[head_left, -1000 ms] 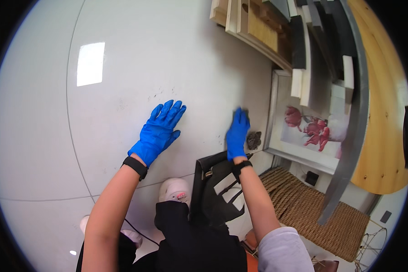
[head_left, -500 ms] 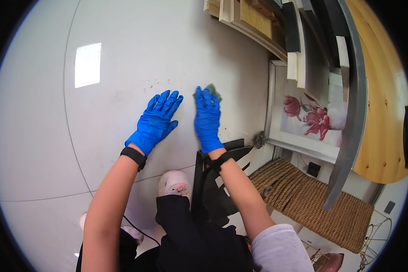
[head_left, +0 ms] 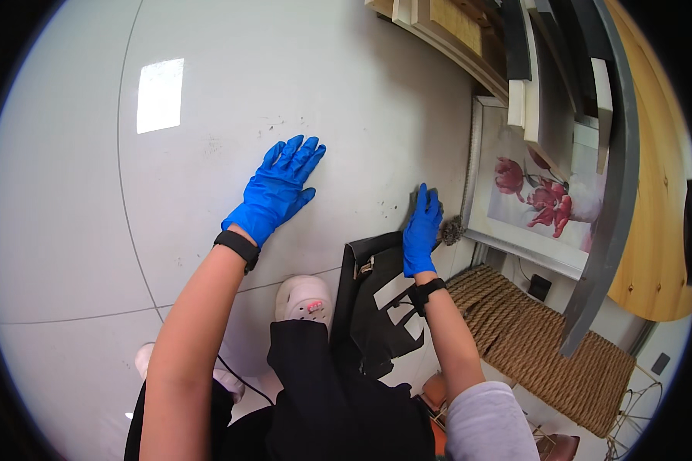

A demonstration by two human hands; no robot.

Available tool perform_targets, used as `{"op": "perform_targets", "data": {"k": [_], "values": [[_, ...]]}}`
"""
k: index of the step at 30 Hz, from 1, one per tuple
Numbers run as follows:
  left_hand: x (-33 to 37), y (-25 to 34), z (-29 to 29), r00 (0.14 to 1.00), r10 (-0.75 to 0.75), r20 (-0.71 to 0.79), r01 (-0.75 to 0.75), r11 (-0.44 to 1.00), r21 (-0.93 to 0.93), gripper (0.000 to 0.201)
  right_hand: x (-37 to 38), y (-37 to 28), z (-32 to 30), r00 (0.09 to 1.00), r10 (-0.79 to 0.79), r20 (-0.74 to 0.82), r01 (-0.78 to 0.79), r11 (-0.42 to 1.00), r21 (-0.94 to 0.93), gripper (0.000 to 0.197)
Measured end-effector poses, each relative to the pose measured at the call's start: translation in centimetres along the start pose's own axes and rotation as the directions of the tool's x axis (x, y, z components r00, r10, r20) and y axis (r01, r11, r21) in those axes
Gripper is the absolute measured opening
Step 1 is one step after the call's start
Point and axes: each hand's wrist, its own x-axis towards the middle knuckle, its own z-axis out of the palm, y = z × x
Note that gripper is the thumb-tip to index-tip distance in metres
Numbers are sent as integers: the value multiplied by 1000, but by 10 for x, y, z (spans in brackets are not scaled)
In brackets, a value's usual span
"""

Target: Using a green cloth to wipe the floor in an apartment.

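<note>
My left hand (head_left: pixel 275 192), in a blue glove, lies flat with fingers spread on the white tiled floor (head_left: pixel 207 92). Further right, my gloved right hand (head_left: pixel 422 229) presses a dark green scouring pad (head_left: pixel 415 200) against the floor; only a sliver of the pad shows beside the fingers. A grey clump of steel wool (head_left: pixel 451 230) lies just right of this hand, against the frame of a flower picture (head_left: pixel 538 196). Dark specks (head_left: pixel 273 123) dot the tile beyond my left hand.
A black bag (head_left: pixel 377 307) stands under my right wrist, next to my white shoe (head_left: pixel 306 300). A woven rope mat (head_left: pixel 530 346) lies at the right. Boards and frames (head_left: pixel 515 46) lean at the top right beside a wooden panel (head_left: pixel 653 192).
My right hand has swept the pad from beside my left hand back to the right and nearer, next to the steel wool. The left hand has stayed flat on the tile.
</note>
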Motion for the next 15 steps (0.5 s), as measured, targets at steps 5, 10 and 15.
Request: {"op": "perform_targets", "data": {"k": [5, 10, 15], "values": [[4, 3, 3, 1000, 13, -8, -13, 1000, 10, 67, -22, 5, 2, 997, 39, 59, -35, 997, -75, 63], [-2, -2, 1, 1000, -10, -8, 10, 1000, -1, 67, -125, 9, 1, 955, 117, 272, -78, 985, -152, 67], [9, 9, 0, 1000, 1, 10, -1, 1000, -11, 66, -329, 39, -11, 744, 308, 593, -216, 950, -223, 70]]}}
